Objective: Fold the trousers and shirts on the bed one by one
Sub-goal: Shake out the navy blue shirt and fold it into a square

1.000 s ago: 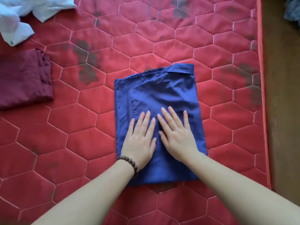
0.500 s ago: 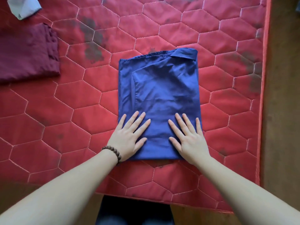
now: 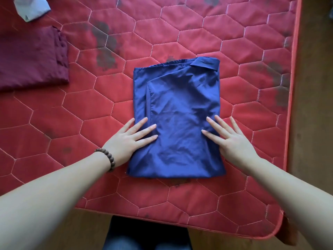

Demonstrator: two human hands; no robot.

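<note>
A blue shirt [image 3: 180,112] lies folded into a rectangle on the red quilted bed [image 3: 198,27], its collar at the far right corner. My left hand [image 3: 129,139] lies flat on the shirt's left edge, fingers straight and spread. My right hand [image 3: 230,139] presses flat on the shirt's right edge, fingers straight. A bead bracelet sits on my left wrist. A folded maroon garment [image 3: 30,56] lies at the left of the bed. A white garment [image 3: 30,8] shows at the top left corner, partly out of frame.
The bed's near edge [image 3: 180,224] and right edge [image 3: 292,87] border a wooden floor [image 3: 315,105]. My dark-trousered legs [image 3: 146,235] stand against the near edge. Dark stains mark the quilt behind the shirt.
Both hands slid apart from the shirt's middle to its left and right edges. The view has pulled back, bringing the bed's near edge into sight.
</note>
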